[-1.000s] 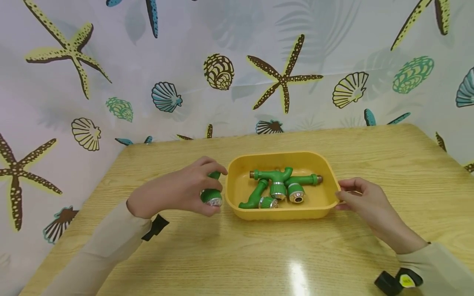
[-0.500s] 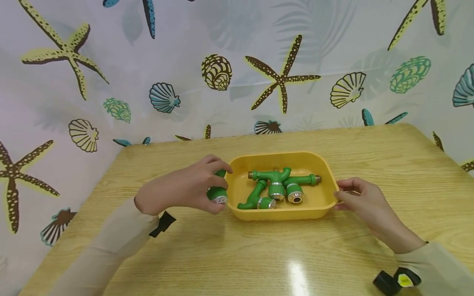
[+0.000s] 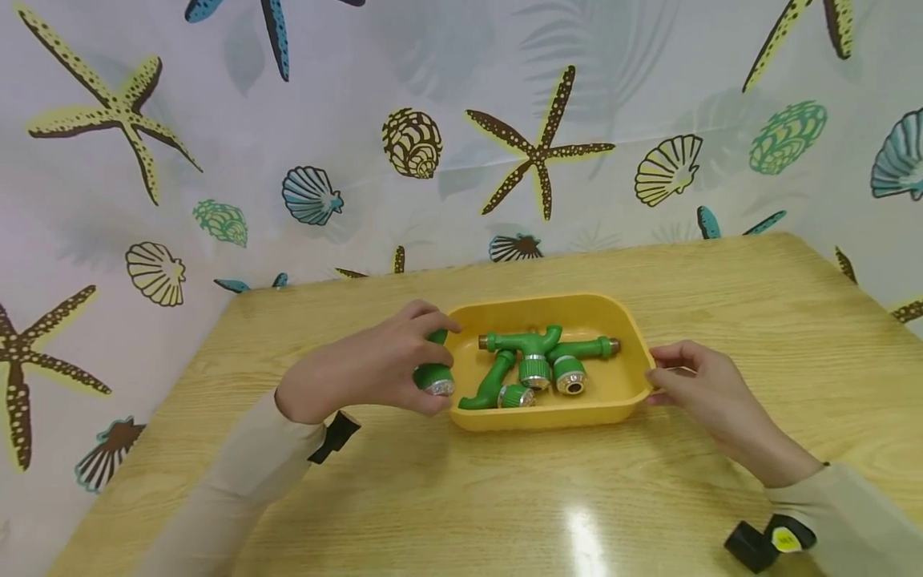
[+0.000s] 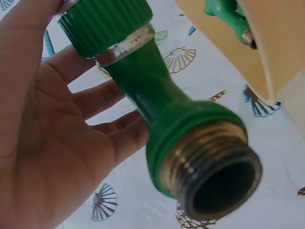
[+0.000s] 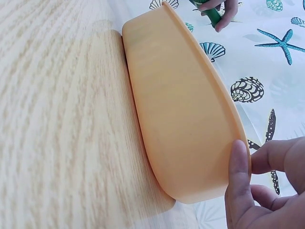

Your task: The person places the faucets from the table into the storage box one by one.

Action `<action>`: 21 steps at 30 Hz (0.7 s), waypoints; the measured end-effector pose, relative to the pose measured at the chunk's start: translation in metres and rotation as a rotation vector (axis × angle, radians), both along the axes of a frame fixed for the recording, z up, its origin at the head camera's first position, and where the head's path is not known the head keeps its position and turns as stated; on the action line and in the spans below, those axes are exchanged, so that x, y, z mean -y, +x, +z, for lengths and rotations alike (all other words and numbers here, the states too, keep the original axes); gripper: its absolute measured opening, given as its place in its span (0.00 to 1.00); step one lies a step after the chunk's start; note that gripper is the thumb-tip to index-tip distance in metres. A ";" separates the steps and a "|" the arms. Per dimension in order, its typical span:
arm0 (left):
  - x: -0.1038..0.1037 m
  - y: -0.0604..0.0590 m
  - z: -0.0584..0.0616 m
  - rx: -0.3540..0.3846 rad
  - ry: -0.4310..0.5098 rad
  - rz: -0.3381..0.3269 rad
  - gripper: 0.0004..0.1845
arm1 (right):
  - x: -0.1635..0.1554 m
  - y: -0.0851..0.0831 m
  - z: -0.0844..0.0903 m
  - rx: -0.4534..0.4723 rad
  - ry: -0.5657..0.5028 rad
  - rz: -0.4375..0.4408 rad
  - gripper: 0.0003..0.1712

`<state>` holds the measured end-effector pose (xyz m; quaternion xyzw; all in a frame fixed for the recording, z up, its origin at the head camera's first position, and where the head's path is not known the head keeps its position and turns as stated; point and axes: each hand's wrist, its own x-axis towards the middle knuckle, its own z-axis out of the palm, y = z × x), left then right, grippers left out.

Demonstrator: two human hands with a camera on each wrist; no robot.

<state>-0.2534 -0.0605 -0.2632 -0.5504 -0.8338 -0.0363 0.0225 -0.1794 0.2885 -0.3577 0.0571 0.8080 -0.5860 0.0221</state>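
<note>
A yellow plastic tub (image 3: pixel 613 405) sits on the wooden table and holds several green hose fittings (image 3: pixel 537 365) with metal threaded ends. My left hand (image 3: pixel 375 369) grips a green hose connector (image 3: pixel 433 377) just above the tub's left rim; the left wrist view shows that connector (image 4: pixel 162 109) close up, with its brass thread facing the camera. My right hand (image 3: pixel 703 389) holds the tub's right rim, thumb on the outer wall (image 5: pixel 186 129) and fingers over the edge.
The wooden table (image 3: pixel 505 497) is bordered at the back and left by a curtain (image 3: pixel 433 144) printed with shells and starfish. A small black and yellow object (image 3: pixel 767 541) lies near the front right edge.
My left hand has carried the green connector rightward, from beside the tub to over its left rim. The right hand stays on the right rim.
</note>
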 end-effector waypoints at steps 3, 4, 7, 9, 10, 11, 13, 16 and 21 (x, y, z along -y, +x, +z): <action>-0.004 0.002 0.003 -0.022 0.017 -0.010 0.12 | -0.001 0.000 0.000 -0.004 -0.007 -0.001 0.25; -0.005 0.002 0.003 -0.027 0.027 -0.015 0.12 | -0.001 -0.001 0.000 -0.004 -0.011 -0.002 0.25; -0.008 0.003 0.004 -0.030 0.054 -0.026 0.12 | -0.001 -0.001 -0.001 -0.001 -0.016 -0.004 0.24; -0.009 0.003 0.003 -0.033 0.071 -0.030 0.12 | -0.001 -0.001 -0.001 0.002 -0.008 -0.004 0.24; -0.010 0.002 0.002 -0.031 0.077 -0.032 0.12 | 0.000 -0.001 -0.001 0.004 -0.005 -0.005 0.24; -0.011 0.002 0.002 -0.030 0.080 -0.033 0.12 | 0.000 -0.002 -0.001 0.007 0.000 -0.007 0.24; -0.014 0.001 0.001 -0.020 0.082 -0.033 0.12 | 0.000 -0.002 -0.001 0.011 0.003 -0.009 0.25; -0.018 -0.001 0.002 0.001 0.067 -0.033 0.14 | 0.000 -0.003 -0.001 0.018 0.001 -0.013 0.25; -0.026 -0.006 0.008 0.024 0.031 -0.048 0.17 | -0.001 -0.003 -0.002 0.011 0.005 -0.014 0.25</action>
